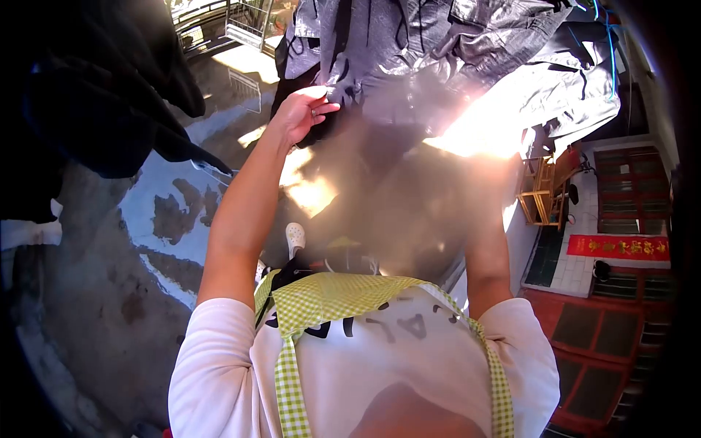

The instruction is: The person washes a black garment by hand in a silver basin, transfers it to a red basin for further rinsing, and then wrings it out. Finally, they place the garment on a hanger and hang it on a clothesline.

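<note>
Grey garments [409, 44] hang in a bunch across the top of the view, with dark cords dangling from them. My left hand [303, 114] is at their lower left edge, thumb and fingers pinched together on the grey cloth, a ring on one finger. Stretched forward on the right is my right arm; bright glare and a blurred patch hide the hand at its end, near the sunlit pale garments [569, 98]. What that hand holds cannot be made out.
Dark cloth [109, 95] hangs at the upper left. A wooden chair-like frame [542, 191] stands at the right, near a red banner [619, 247] and red-framed windows. A metal rack [248, 22] is at the top left. Wet patches mark the ground.
</note>
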Demonstrator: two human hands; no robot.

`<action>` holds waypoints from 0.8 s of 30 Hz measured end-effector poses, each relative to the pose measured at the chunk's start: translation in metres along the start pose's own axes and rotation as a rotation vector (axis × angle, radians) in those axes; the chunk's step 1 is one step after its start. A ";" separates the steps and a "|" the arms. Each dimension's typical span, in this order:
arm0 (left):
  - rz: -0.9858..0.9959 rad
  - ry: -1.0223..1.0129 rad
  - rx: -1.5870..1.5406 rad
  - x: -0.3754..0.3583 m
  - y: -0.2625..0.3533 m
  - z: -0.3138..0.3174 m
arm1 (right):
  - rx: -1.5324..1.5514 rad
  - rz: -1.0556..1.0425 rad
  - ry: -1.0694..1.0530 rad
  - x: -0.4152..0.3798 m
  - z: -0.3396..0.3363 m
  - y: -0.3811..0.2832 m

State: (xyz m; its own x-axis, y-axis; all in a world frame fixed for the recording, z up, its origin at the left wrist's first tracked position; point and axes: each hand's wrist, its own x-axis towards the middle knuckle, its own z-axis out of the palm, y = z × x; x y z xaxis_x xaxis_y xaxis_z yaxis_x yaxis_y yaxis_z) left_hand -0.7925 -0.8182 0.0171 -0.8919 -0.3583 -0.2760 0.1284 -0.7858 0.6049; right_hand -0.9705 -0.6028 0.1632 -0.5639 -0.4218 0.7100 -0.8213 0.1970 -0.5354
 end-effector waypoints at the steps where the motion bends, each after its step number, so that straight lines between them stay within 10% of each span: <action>1: 0.036 -0.013 -0.021 -0.003 -0.001 0.000 | 0.049 -0.013 -0.096 -0.020 0.019 -0.012; 8: 0.119 -0.109 -0.117 -0.015 -0.001 0.002 | 0.158 -0.231 -0.309 -0.070 0.148 -0.040; 18: 0.129 -0.116 -0.130 -0.028 0.006 0.004 | 0.046 -0.324 -0.222 -0.066 0.150 -0.055; 20: 0.089 -0.099 -0.181 -0.029 0.005 0.006 | 0.267 0.192 -0.375 -0.066 0.141 -0.064; 24: 0.069 -0.102 -0.186 -0.041 0.006 0.020 | 0.406 0.465 -0.490 -0.067 0.121 -0.074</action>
State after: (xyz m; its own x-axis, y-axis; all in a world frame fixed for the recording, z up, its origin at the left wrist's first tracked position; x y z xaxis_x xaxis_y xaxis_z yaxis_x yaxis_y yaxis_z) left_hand -0.7639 -0.7987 0.0469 -0.9162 -0.3690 -0.1564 0.2600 -0.8442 0.4688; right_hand -0.8621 -0.6961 0.1000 -0.6620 -0.7363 0.1401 -0.3615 0.1499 -0.9202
